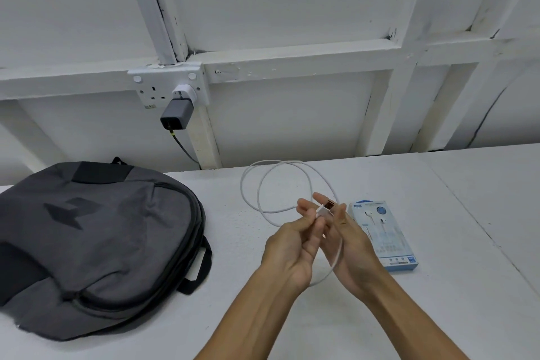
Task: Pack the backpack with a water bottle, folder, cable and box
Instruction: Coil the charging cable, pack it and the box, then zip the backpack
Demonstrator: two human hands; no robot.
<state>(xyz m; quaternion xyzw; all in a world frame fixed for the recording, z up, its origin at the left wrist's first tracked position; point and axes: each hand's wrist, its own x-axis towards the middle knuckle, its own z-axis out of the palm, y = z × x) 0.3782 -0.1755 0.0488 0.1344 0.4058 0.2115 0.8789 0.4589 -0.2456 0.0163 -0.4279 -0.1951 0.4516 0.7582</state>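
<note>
Right now I see both hands on the white cable [264,184]: the left hand [287,245] pinches its USB plug [326,209], the right hand [352,242] curls round the cord just below. Beyond them 2 loose loops lie on the table [438,316], near its back edge. My worry is those loops (uncoiled, free to slide) dragging, tangling, or catching the box [382,234] just beside the right hand. The backpack [87,231] lies well apart, apparently zipped, so stuffing could stall.

Backpack [87,231] cut off at left edge; box [388,240] print too small to read, near corner behind right hand [347,245].
</note>
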